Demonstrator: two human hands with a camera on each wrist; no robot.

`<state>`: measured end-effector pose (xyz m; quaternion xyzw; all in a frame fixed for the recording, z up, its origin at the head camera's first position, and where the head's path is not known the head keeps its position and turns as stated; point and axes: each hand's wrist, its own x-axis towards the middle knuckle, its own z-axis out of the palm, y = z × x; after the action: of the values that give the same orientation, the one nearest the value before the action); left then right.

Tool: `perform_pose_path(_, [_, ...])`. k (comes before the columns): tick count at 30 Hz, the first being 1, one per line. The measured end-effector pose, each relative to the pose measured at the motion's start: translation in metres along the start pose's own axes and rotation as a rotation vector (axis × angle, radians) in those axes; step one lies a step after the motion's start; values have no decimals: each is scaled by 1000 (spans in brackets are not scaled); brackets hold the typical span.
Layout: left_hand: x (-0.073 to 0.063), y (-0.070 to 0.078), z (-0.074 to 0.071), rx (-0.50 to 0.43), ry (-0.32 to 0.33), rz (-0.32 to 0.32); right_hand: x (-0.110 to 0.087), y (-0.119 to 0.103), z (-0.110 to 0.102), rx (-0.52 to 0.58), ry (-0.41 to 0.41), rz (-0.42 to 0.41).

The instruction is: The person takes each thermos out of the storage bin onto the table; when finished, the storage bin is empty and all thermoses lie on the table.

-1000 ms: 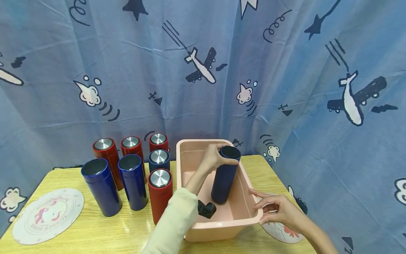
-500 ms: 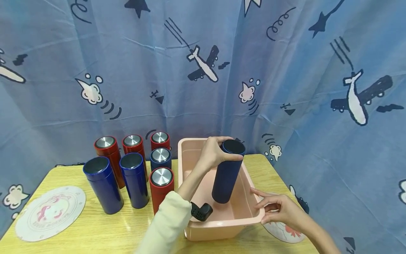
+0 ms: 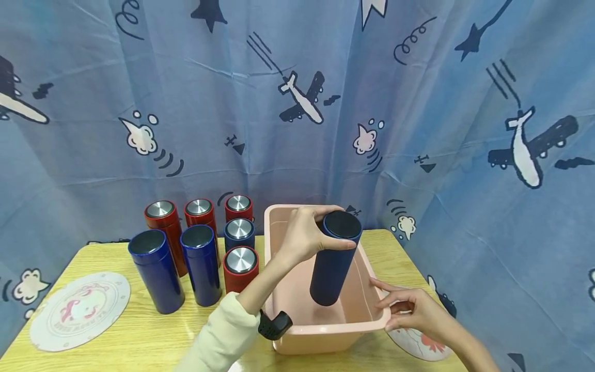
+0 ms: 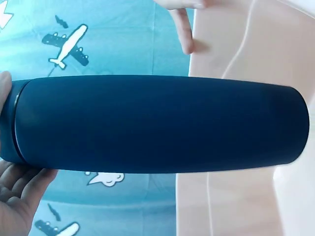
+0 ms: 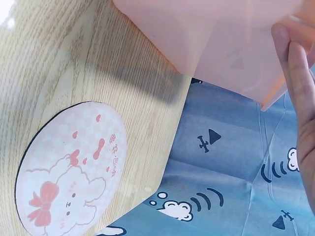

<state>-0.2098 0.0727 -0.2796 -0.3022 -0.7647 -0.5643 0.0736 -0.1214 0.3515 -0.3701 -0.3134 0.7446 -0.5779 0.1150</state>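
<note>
A dark blue thermos bottle hangs nearly upright, slightly tilted, over the inside of a pink plastic bin. My left hand grips it round the top, thumb on the near side and fingers on the far side. In the left wrist view the whole length of the thermos shows, with fingers at its lid end. My right hand pinches the bin's rim at the near right corner. Fingers of the right hand lie against the bin's wall in the right wrist view.
Left of the bin stand several upright bottles, among them a glossy blue one, another blue one and a red one with a silver lid. Round mats lie at the left and right. A patterned curtain hangs behind the table.
My left hand has lifted the thermos upward, closer to the head camera, and the left forearm has drawn back to the left. My right hand keeps its place on the rim.
</note>
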Motion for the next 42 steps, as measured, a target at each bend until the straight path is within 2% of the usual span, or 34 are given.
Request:
perform_pose_path(7, [-13,3,-17,-84,-13,49,-1,1,1,-8,6,10])
perform_pose_path(14, [-22,12,-33,-27,20,60,0,0,1,-14,14,40])
perform_pose_path(18, [-27,17,-43,2,22,23,0,-1,1,-5,18,60])
perform_pose_path(25, [-33,26,-60,-83,19,-38,-2,0,1,-35,9,5])
perform_pose_path(28, [-36,32,-68,-87,19,-57,-2,1,1,-39,7,-13])
perform_pose_path(34, [-43,45,-84,-118,4,-65,-1,1,1,-38,3,-15])
perform_pose_path(39, [-50,57,-100,-79,22,-55,0,0,2,-15,1,5])
perform_pose_path(42, [-53,63,-110,-92,21,-69,0,0,2,-7,-1,7])
